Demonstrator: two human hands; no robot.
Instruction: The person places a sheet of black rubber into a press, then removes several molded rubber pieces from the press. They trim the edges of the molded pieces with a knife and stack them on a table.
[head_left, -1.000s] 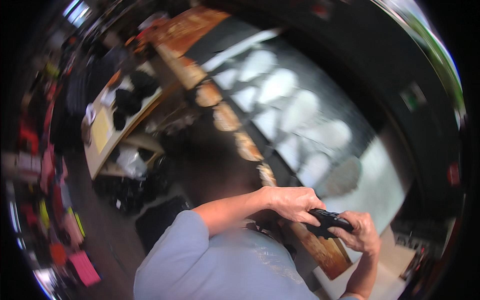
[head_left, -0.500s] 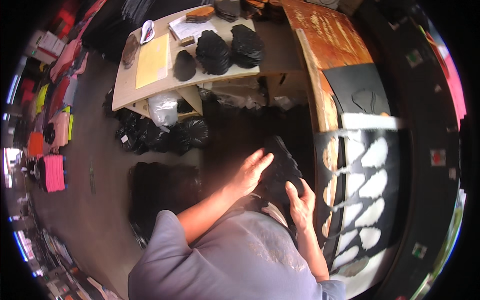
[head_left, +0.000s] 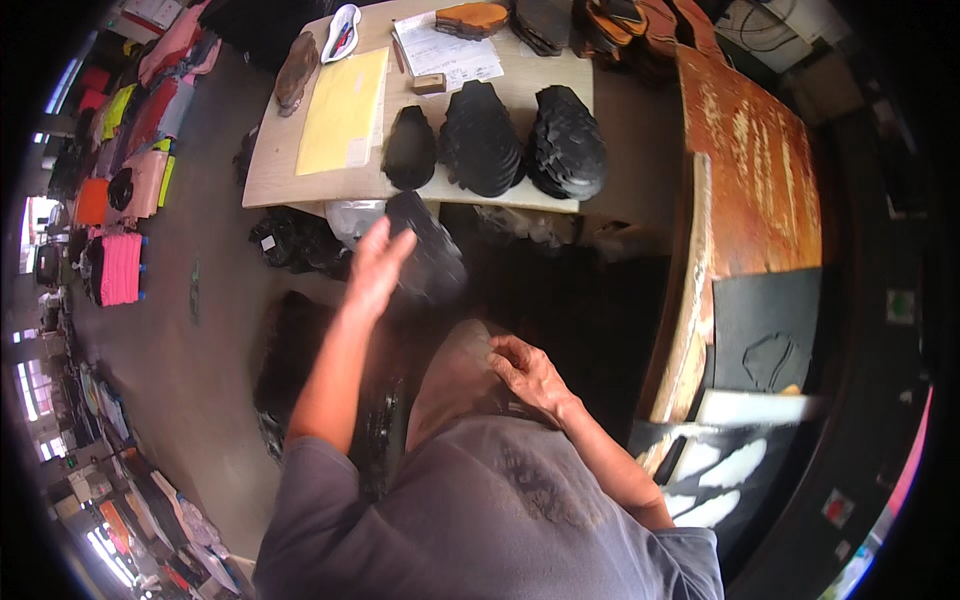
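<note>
the black sheet (head_left: 428, 250) lies just beyond the left hand (head_left: 375, 268), long axis slanting away toward the table (head_left: 275, 170); its fingers look extended, seemingly pinching the sheet's edge, though blurred. right hand (head_left: 525, 370) rests loosely curled, empty, on the knee (head_left: 460, 355).

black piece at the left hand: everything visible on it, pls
The black piece is a flat, dark, matte sheet, roughly oblong with rounded ends, perhaps rubber or foam. It is motion-blurred, so edges and surface detail cannot be told. It is tilted, its upper end toward the wooden table edge, below the stacks of black sole-shaped cutouts. The left hand is at its left edge with fingers spread; a firm grip cannot be confirmed. The right hand is apart from it.
</note>
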